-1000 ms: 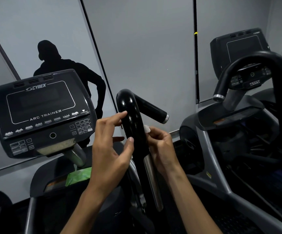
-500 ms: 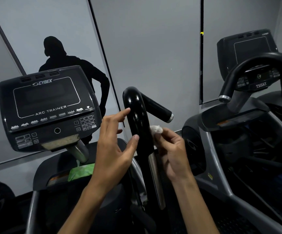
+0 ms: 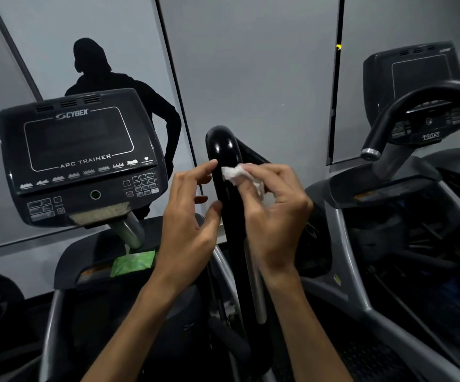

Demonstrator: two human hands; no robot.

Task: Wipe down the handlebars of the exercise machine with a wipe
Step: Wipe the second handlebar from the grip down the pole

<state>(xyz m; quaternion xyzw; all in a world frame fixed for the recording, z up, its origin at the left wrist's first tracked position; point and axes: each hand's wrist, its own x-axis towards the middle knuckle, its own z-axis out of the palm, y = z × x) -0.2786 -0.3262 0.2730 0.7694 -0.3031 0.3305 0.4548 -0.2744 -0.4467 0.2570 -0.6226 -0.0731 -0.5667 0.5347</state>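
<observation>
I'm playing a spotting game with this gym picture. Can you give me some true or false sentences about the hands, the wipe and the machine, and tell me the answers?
1. The right hand holds a white wipe against the black handlebar. True.
2. The left hand is wrapped tightly round the handlebar. False: its fingers are fairly straight, with only the fingertip and thumb touching the bar.
3. The console says ARC TRAINER. True.
4. The console screen is lit up. False: it is dark.
5. A green packet lies below the console. True.
6. The wipe is blue. False: it is white.
</observation>
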